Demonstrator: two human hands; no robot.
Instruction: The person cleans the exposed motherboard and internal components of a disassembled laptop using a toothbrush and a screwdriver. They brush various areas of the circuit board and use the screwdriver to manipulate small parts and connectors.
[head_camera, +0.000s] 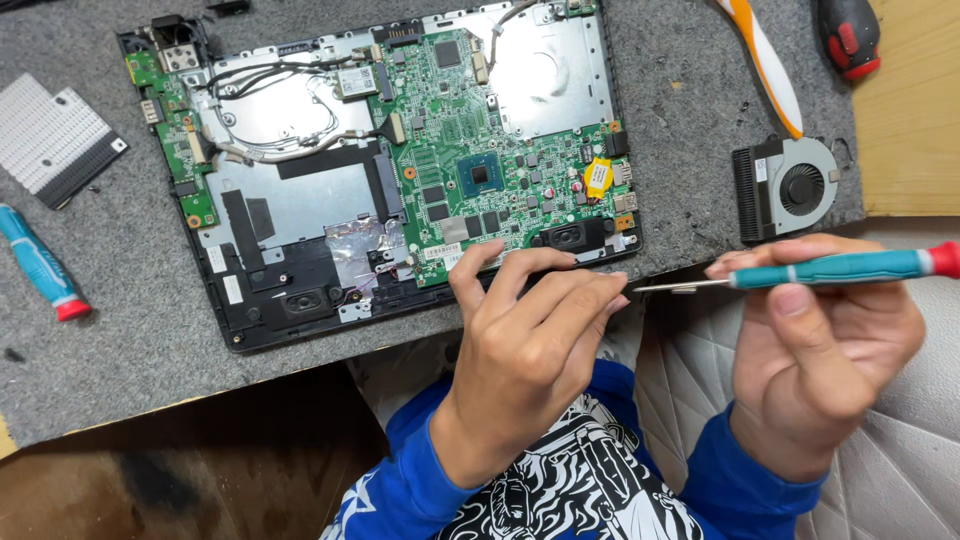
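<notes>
An opened laptop base (280, 215) lies on a grey felt mat (130, 290), its green motherboard (480, 130) exposed. My left hand (530, 340) rests at the near edge of the laptop, fingers curled, fingertips close to the tip of a screwdriver. Whether they pinch something small I cannot tell. My right hand (820, 340) grips a teal screwdriver with a red cap (850, 267), held level, its metal tip pointing left at my left fingertips.
A cooling fan (790, 185) sits right of the laptop. A finned heatsink (55, 135) and a second teal screwdriver (40, 265) lie at the left. An orange and white tool (765, 60) and a red and black handle (850, 38) lie at top right.
</notes>
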